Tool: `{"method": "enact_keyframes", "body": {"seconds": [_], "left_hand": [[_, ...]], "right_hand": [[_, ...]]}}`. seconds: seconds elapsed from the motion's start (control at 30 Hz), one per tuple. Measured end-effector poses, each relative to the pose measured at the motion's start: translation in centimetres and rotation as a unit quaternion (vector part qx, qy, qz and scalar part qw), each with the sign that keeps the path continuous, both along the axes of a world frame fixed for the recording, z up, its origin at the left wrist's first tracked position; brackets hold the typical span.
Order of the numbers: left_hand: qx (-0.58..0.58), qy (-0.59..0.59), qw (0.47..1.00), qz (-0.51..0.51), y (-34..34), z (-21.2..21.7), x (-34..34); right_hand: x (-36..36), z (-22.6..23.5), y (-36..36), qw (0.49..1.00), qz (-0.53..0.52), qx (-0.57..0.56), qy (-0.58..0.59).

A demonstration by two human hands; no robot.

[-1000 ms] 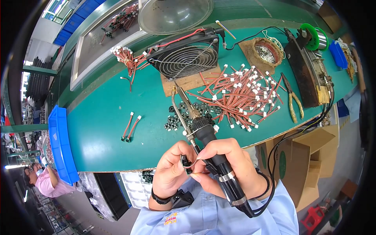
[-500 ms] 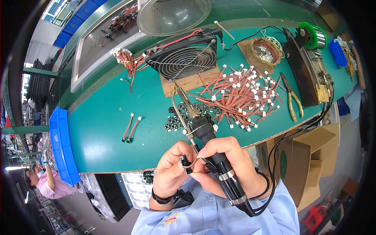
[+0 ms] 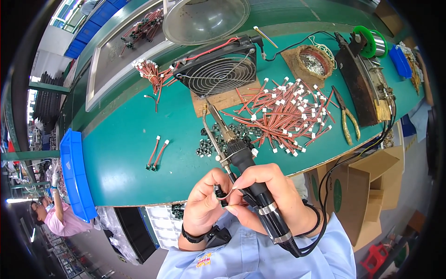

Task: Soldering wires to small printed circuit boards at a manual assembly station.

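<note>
My left hand (image 3: 200,207) pinches a small black component (image 3: 219,191) between thumb and fingers, close to my chest. My right hand (image 3: 281,197) is closed round a black soldering iron (image 3: 242,157) with a metal solder-feed tube along its side. Its tip points up and away, over the table. The right thumb and a fingertip also meet at a thin reddish wire (image 3: 231,191) beside the component; whether the two are joined I cannot tell. Beyond the hands lies a pile of small black components (image 3: 204,148), partly behind the iron.
A heap of red-and-black wires (image 3: 283,114) with white connectors covers the table's right half. Behind stand a fan (image 3: 220,72), a solder-scrap bowl (image 3: 316,63) and a solder spool (image 3: 380,44). Pliers (image 3: 347,121) lie right; two wired parts (image 3: 157,153) and a blue bin (image 3: 74,176) are left.
Both hands keep almost the same pose, with the iron, wire and component barely shifted. At the far left, the other person's raised arm has moved slightly.
</note>
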State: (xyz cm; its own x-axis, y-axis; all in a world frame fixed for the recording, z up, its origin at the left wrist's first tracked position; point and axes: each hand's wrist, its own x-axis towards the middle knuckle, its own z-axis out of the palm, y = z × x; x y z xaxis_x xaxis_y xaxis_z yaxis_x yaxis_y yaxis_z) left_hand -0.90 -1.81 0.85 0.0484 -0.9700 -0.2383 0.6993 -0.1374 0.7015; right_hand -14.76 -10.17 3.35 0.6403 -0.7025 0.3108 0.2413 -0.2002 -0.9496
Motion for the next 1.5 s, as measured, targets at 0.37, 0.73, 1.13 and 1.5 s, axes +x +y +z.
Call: {"method": "enact_keyframes", "body": {"seconds": [0.37, 0.73, 1.13, 1.5], "left_hand": [[-0.012, 0.013, 1.0, 0.006, -0.3, 0.2, -0.3], [-0.046, -0.117, 0.991, 0.041, 0.1, 0.1, 0.0], [-0.02, -0.184, 0.956, 0.229, -0.2, -0.6, 1.0], [-0.029, -0.262, 0.926, 0.27, -0.5, -1.1, 0.6]], "right_hand": [[-0.1, 0.2, -0.3, 0.999, -0.012, -0.033, 0.024], [-0.3, -0.4, 0.2, 0.996, -0.062, -0.017, 0.062], [-4.9, -2.9, 0.7, 0.959, -0.167, -0.228, 0.011], [-4.9, -3.2, 1.7, 0.938, -0.06, -0.307, 0.147]]}}
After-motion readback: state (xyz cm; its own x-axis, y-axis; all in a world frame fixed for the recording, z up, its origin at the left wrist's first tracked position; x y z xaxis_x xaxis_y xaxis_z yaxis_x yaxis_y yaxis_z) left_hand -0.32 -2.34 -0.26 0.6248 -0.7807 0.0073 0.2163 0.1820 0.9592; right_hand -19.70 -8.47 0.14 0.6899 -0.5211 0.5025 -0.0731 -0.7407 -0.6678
